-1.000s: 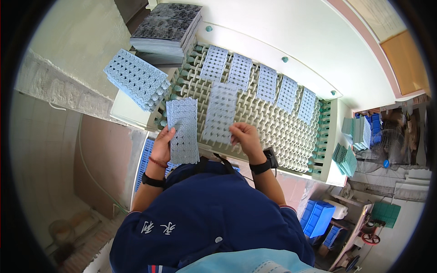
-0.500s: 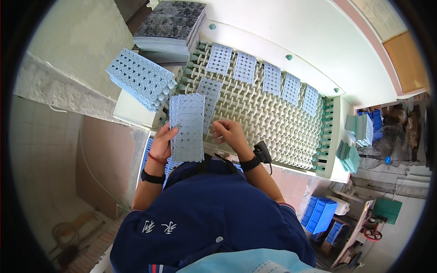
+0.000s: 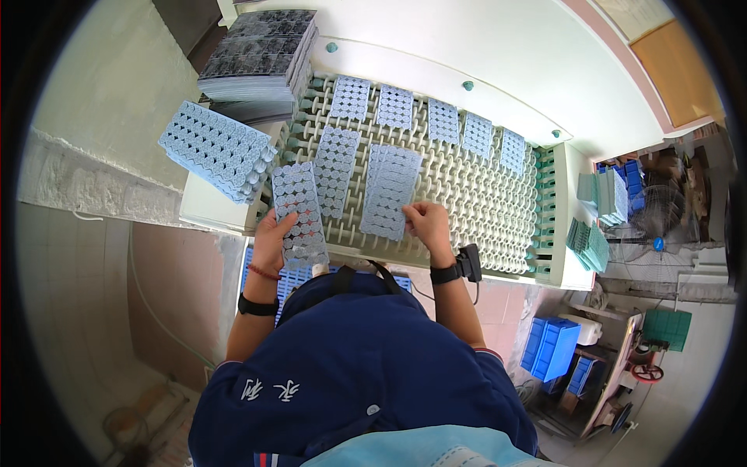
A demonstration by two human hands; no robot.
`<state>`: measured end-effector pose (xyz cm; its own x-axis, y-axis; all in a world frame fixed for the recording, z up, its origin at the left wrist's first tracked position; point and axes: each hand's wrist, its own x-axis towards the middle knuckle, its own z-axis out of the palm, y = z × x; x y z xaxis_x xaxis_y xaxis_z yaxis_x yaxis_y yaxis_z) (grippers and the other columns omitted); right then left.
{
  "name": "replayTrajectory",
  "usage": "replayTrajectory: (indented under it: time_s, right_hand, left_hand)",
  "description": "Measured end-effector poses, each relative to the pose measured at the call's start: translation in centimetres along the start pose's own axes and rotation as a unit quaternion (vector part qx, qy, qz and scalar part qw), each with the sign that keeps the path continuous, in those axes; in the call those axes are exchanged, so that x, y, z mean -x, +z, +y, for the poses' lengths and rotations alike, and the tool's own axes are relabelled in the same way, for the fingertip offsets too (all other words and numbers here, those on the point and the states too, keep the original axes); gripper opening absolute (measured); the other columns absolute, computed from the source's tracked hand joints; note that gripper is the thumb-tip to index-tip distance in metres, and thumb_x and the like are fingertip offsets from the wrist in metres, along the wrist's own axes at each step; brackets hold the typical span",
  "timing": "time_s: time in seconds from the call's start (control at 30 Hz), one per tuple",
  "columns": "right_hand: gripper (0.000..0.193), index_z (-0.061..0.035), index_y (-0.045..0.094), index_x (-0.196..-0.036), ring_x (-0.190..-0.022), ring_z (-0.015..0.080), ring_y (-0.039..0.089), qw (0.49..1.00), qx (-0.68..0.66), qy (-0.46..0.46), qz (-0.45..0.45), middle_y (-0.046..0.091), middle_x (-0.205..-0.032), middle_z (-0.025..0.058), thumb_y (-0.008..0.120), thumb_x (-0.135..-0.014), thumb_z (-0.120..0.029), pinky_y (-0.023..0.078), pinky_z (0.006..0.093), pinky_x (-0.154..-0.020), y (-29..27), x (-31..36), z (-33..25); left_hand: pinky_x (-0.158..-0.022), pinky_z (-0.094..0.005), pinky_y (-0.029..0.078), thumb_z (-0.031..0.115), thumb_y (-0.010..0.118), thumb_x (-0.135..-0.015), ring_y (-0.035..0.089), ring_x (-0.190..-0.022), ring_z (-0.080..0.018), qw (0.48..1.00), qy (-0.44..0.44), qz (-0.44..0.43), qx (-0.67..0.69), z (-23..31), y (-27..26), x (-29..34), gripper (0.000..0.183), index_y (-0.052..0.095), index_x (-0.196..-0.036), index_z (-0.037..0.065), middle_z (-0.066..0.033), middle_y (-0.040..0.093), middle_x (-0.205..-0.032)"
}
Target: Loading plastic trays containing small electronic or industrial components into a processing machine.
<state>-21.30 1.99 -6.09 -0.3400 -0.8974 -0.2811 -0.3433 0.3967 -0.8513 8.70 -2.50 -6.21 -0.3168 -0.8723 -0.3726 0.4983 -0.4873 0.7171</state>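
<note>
My left hand (image 3: 272, 237) is closed on the left edge of a light blue sheet of scalloped discs (image 3: 297, 210), with some reddish spots showing near my thumb. My right hand (image 3: 428, 229) pinches the lower right edge of a thin bundle of the same blue disc sheets (image 3: 391, 191), whose edges are slightly fanned. How many it holds, I cannot tell. Both are over the near left part of a bed of white rollers (image 3: 467, 198). Between and behind them, a single disc sheet (image 3: 337, 167) lies on the rollers.
Several disc sheets (image 3: 443, 121) lie in a row along the bed's far side. At left is a thick stack of blue disc sheets (image 3: 214, 144), in front of a tall dark-topped stack (image 3: 257, 58). Green sheets (image 3: 587, 245) sit at the right end; blue crates (image 3: 551, 342) stand lower right.
My right hand has moved right and now grips a bundle of sheets, apart from the sheet left in my left hand. The view has shifted slightly.
</note>
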Motion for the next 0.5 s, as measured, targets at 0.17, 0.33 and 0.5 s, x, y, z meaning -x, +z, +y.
replayTrajectory:
  time_s: [0.17,0.33,0.5]
  right_hand:
    - [0.021,0.0024,0.067,-0.079,-0.049,0.0093,0.060,0.994,0.058,0.018,0.089,0.063,-0.059,0.0064,0.065,-0.079,-0.019,0.044,0.0213,-0.044,-5.8,0.1,1.9]
    - [0.022,-0.0020,0.069,-0.080,-0.050,0.0135,0.062,0.956,0.187,0.023,0.224,0.064,-0.059,0.0080,0.067,-0.075,-0.024,0.047,0.0255,-0.050,-11.5,0.4,4.6]
    - [0.025,0.0003,0.069,-0.080,-0.055,0.0132,0.061,0.943,0.203,0.027,0.262,0.064,-0.061,0.0085,0.068,-0.075,-0.024,0.045,0.0265,-0.051,-15.5,0.8,7.0]
  left_hand:
    - [-0.073,-0.0306,0.052,0.002,0.048,-0.088,0.062,-0.086,-0.0178,1.000,0.015,0.002,-0.004,0.0,0.1,0.4,0.027,0.050,-0.114,0.001,-0.0103,0.061,-0.103]
    - [-0.074,-0.0318,0.052,0.004,0.048,-0.088,0.062,-0.085,-0.0189,1.000,-0.001,-0.005,-0.001,-0.4,0.3,0.5,0.027,0.049,-0.115,-0.001,-0.0111,0.062,-0.102]
    - [-0.078,-0.0359,0.052,0.006,0.047,-0.089,0.062,-0.089,-0.0226,0.997,-0.016,-0.023,0.067,-0.5,0.5,0.5,0.026,0.051,-0.114,0.000,-0.0123,0.062,-0.104]
